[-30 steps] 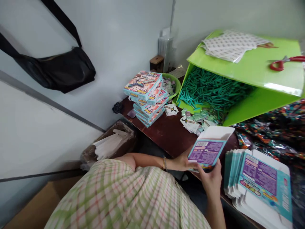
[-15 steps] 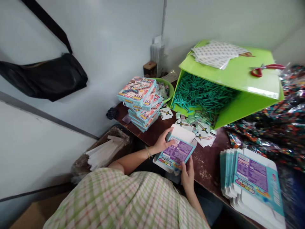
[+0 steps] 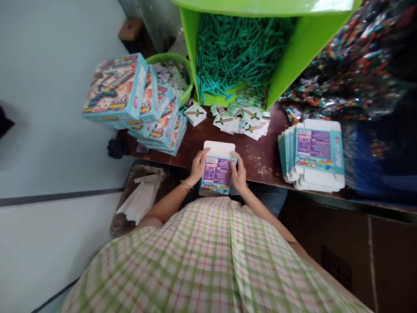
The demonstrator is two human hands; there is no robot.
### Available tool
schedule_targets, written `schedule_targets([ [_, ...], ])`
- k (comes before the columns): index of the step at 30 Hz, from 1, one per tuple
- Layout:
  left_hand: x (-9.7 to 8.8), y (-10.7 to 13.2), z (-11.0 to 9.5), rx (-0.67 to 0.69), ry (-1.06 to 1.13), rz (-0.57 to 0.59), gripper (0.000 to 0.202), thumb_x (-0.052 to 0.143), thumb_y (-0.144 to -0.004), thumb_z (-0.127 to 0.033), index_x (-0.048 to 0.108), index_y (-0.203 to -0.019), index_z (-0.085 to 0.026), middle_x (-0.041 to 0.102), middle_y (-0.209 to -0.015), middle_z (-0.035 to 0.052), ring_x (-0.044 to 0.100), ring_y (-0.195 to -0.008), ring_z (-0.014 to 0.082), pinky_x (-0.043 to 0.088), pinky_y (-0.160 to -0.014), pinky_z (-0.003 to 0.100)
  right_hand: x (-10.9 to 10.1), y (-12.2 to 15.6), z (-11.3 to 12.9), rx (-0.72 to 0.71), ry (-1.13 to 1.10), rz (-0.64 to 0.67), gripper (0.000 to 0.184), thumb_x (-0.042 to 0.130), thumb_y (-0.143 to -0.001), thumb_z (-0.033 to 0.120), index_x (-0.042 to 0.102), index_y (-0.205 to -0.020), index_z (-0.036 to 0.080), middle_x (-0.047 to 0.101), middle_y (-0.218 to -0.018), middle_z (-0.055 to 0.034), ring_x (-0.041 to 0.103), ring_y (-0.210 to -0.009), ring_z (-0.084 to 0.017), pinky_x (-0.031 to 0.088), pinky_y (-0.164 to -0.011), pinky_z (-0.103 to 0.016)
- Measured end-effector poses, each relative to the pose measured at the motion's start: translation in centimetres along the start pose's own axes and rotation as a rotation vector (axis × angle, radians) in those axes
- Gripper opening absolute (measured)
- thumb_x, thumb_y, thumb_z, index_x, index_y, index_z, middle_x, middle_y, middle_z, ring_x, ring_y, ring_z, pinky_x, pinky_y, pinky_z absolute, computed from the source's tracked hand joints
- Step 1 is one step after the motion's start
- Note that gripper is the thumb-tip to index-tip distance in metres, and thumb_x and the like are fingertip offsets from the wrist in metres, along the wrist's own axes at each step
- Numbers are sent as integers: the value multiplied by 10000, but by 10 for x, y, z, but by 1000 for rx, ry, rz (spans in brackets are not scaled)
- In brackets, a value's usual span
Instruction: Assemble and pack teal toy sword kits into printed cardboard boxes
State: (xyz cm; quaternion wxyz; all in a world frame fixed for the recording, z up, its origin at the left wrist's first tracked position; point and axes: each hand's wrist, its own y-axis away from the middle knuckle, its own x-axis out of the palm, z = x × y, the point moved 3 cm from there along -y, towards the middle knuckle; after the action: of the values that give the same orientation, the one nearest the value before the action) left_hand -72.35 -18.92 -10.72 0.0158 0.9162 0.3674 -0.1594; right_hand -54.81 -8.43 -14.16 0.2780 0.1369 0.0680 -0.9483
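Note:
Both my hands grip a small teal and purple carton point(image 3: 217, 172) at the near edge of the brown table point(image 3: 260, 154). My left hand point(image 3: 197, 165) is closed on its left side, and my right hand point(image 3: 239, 174) is closed on its right side. The carton's white top flap stands open, pointing away from me. Just beyond it lie several small cards with a sword picture point(image 3: 239, 121).
A leaning stack of finished boxes point(image 3: 137, 102) stands at the left. Flat cartons point(image 3: 312, 154) are piled at the right. A green box on its side holds teal sticks point(image 3: 237, 48). A green bowl point(image 3: 169, 71) and shiny foil packets point(image 3: 345, 65) sit at the back.
The view has swung down and to the right. The carton came in from the right to the table edge in front of my body, with both hands now on its sides.

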Motion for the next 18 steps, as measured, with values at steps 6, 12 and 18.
schedule_targets([
  [6,6,-2,-7,-120,38,-98,489,535,-962,-658,665,-1071,-199,743,-1049,101,696,-1006,245,548,-936,377,-13,-14,9,-110,-6,117,566,342,-1071,622,675,-868,212,703,-922,-92,658,-876,-230,568,-890,-381],
  [12,24,-27,3,-532,517,100,454,682,-714,-350,691,-1121,-150,791,-985,65,726,-847,229,561,-816,342,-26,-67,19,-176,93,236,375,612,-1000,400,695,-1284,170,691,-1306,-146,643,-1198,-261,509,-1085,-415],
  [18,24,-33,-4,-707,621,105,520,668,-608,-213,764,-1115,-146,819,-911,45,746,-766,212,582,-764,322,-19,-95,41,-361,270,455,146,663,-953,163,802,-991,140,782,-1076,-133,706,-1090,-254,522,-1006,-355],
])
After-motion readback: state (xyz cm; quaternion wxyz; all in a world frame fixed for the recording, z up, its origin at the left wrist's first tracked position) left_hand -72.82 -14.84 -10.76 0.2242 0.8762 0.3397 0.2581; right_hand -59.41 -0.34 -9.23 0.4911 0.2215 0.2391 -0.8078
